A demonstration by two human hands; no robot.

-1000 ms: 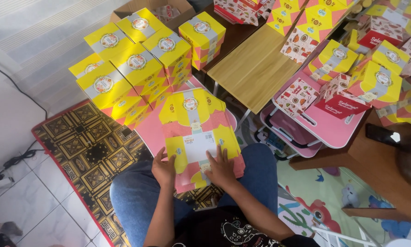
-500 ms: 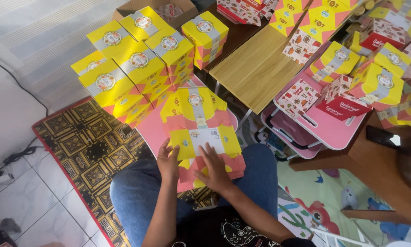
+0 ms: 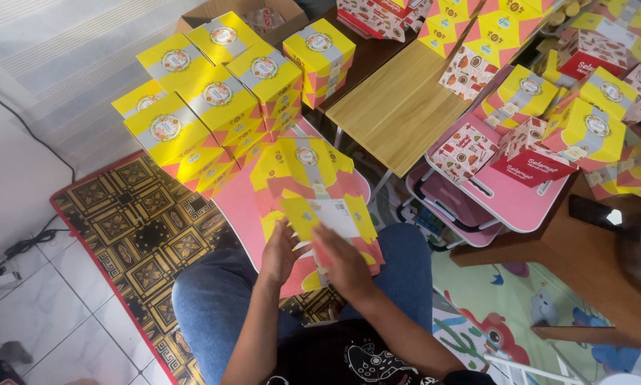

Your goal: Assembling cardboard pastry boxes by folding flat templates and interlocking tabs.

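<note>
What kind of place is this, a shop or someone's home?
Most likely a room in a home used for packing gift boxes. The person sits on a tiled floor beside a patterned mat, among stacked yellow boxes and a small pink folding table.

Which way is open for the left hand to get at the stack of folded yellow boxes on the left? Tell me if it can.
Probably yes. The left hand rests on the flat carton on the lap, and the stack of yellow boxes stands ahead to its left with only the pink tabletop between them.
</note>
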